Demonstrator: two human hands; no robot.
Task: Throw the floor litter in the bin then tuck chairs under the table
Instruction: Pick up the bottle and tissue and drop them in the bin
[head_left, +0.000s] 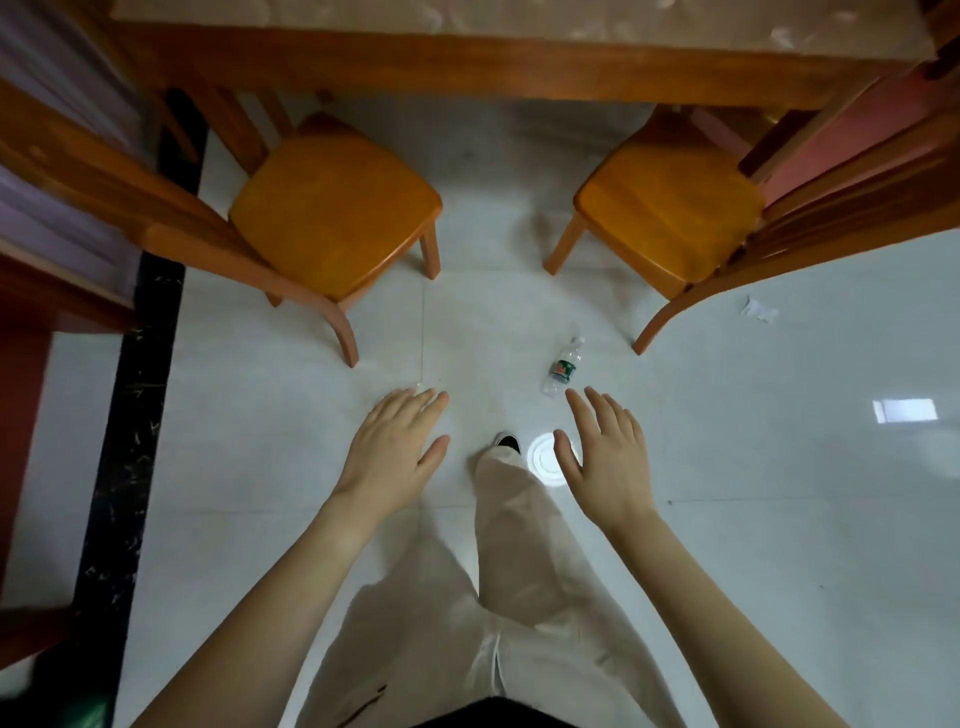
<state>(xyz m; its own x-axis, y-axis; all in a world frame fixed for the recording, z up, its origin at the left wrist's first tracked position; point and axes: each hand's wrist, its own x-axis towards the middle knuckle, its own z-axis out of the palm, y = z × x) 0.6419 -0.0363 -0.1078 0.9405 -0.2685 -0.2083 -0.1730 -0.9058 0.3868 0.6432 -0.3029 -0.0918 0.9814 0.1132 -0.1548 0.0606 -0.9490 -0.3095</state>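
Note:
A small clear plastic bottle (563, 366) with a green label lies on the white tiled floor, just beyond my right hand (605, 452). A white round lid or paper plate (544, 460) rests on the floor beside my shoe, partly hidden by my right thumb. A crumpled white paper scrap (759, 310) lies to the right, by the right chair (670, 208). The left chair (332, 213) stands pulled out from the wooden table (493, 57). My left hand (397, 447) hovers open, palm down. Both hands are empty with fingers spread. No bin is in view.
A black marble strip (140, 395) runs along the floor on the left beside dark red wooden furniture (26, 389). A tiny white scrap (418, 386) peeks out at my left fingertips. My leg in beige trousers (511, 519) steps forward between the hands.

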